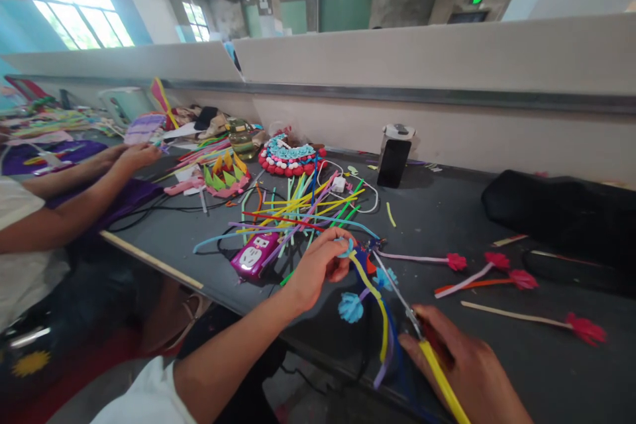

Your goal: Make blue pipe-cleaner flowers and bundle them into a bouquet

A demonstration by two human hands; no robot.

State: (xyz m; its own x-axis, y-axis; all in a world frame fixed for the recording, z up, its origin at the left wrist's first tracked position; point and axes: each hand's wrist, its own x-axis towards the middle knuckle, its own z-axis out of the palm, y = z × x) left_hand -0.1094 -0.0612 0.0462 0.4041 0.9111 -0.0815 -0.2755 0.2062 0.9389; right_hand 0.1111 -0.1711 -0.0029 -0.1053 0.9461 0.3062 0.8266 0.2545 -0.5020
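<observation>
My left hand is pinched shut on a bundle of pipe cleaners in blue, yellow and purple, with light-blue fluffy flower heads hanging from it. My right hand is closed round scissors with a yellow handle; their metal blades point up-left into the bundle, right by my left fingers. Both hands work at the near edge of a dark grey table.
A heap of loose coloured pipe cleaners and a pink power strip lie just beyond my left hand. Several red-headed pipe-cleaner flowers lie to the right, near a black bag. Another person's arms reach in at left. A phone stands upright.
</observation>
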